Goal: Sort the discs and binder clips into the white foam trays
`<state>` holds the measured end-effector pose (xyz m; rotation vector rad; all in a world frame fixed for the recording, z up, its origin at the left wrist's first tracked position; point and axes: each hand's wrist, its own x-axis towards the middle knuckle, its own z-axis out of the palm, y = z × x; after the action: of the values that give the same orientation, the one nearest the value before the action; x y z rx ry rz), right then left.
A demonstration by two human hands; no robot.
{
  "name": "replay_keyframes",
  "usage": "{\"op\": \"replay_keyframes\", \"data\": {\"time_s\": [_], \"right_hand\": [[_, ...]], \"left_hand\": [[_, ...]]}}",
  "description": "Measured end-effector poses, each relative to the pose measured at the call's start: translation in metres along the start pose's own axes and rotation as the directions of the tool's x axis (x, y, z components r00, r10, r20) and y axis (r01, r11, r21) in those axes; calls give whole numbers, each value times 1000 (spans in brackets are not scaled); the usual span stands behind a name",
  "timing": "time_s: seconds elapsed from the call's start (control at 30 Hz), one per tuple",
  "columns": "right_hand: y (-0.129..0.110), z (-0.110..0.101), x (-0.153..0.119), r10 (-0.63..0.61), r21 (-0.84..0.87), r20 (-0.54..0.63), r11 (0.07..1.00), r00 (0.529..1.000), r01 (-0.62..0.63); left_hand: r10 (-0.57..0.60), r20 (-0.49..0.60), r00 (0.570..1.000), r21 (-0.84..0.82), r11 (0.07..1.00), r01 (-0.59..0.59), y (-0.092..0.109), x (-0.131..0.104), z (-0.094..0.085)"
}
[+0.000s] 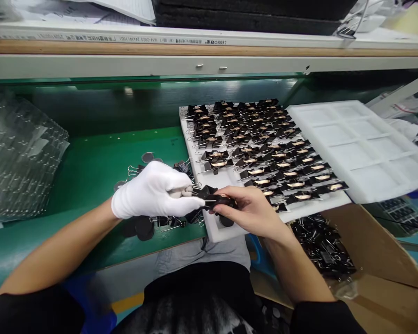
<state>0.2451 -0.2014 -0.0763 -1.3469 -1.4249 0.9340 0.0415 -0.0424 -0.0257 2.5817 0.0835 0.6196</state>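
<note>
Black binder clip (207, 191) is pinched by gloved left hand (153, 191) and bare right hand (256, 211), apparently being adjusted, with steady alignment probably needed next

Shelf (90, 67): printed lettering along the pale edge strip, two small metal pins (199, 66) projecting from the front beam. Loose papers (121, 8) lie on the shelf's left part, a long black block (244, 16) at its middle. Below the shelf's left end stands a clear plastic stack (21, 157), contents unclear.
</note>
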Motion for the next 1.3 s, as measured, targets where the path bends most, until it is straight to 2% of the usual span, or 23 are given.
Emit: {"op": "replay_keyframes", "data": {"time_s": [0.1,0.2,0.4,0.6,0.67,0.8,0.9,0.97,1.03,1.1,1.17,1.23,1.3], "right_hand": [[-3,-1,1,-13,29,-5,999,1000,13],[-7,-3,2,-43,-18,30,999,999,43],[-9,-6,3,-84,-69,46,994,995,87],[-2,-5,-1,-42,-135,23,990,999,45],[-1,-3,-2,-89,-198,-6,976,996,86],[-2,0,-6,-267,-266,-8,930,964,255],[-1,2,-7,-294,-250,-11,926,956,282],[0,3,-7,-301,-272,-37,921,953,280],[3,4,-5,-372,-366,-77,873,925,321],[6,4,-4,-490,-521,-88,765,867,379],[10,4,-3,-569,-651,-42,640,821,409],[16,3,-4,-593,-709,-6,570,805,415],[20,1,-8,-636,-755,-68,536,768,377]], "left_hand": [[-5,33,999,8,1000,4,1,0,-3],[10,54,998,18,1000,-11,2,-1,-3],[18,9,1000,15,1000,-18,4,-2,4],[-96,97,991,15,995,95,3,1,4],[-78,123,989,65,995,70,2,1,1],[9,167,986,157,987,-36,3,-1,-4],[9,167,986,171,985,-38,3,-3,-5],[-41,171,984,130,991,19,4,-3,-6],[-143,207,968,23,990,141,5,-1,-6],[-264,242,934,-114,948,298,9,2,-3],[-372,261,891,-206,880,428,14,5,3],[-439,281,853,-246,826,506,20,8,12],[-473,294,831,-255,799,545,25,10,19]]}}
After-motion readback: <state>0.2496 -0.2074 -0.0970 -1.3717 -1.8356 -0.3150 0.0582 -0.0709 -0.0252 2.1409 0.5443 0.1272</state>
